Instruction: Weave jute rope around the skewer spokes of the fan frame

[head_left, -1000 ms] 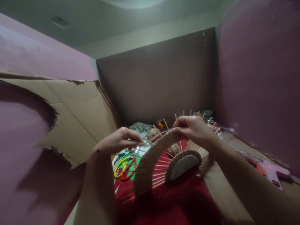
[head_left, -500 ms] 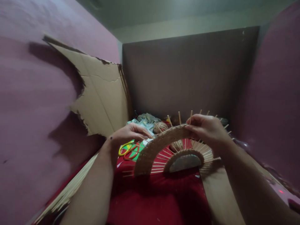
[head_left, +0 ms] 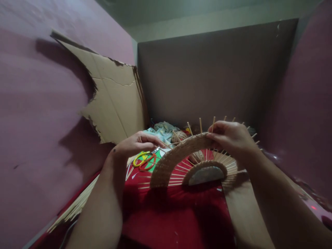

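Observation:
A half-round woven piece [head_left: 166, 169] with thin wooden sticks [head_left: 177, 169] fanning out stands over the red cloth. Its inner woven band curves around a greyish half-disc [head_left: 206, 175]. My right hand [head_left: 232, 137] pinches the top of the outer woven band beside an upright stick. At the band's upper left, my left hand [head_left: 141, 141] is closed, with a thin strand of twine running from its fingertips to the weave. Behind the sticks lies a ball of twine [head_left: 196, 157]. Scissors [head_left: 147, 162] with yellow and orange handles lie below my left hand.
Red cloth [head_left: 176, 214] covers the surface in front, beside a light wooden board [head_left: 243, 207]. Another twine ball [head_left: 179, 137] and crumpled pale cloth [head_left: 162, 130] lie at the back. Torn cardboard [head_left: 114, 100] leans on the left wall; a bundle of sticks [head_left: 77, 204] lies below.
My left hand has drawn slightly left, away from the woven rim, and more of the strand shows. My right hand keeps its hold on the band. The view has shifted a little.

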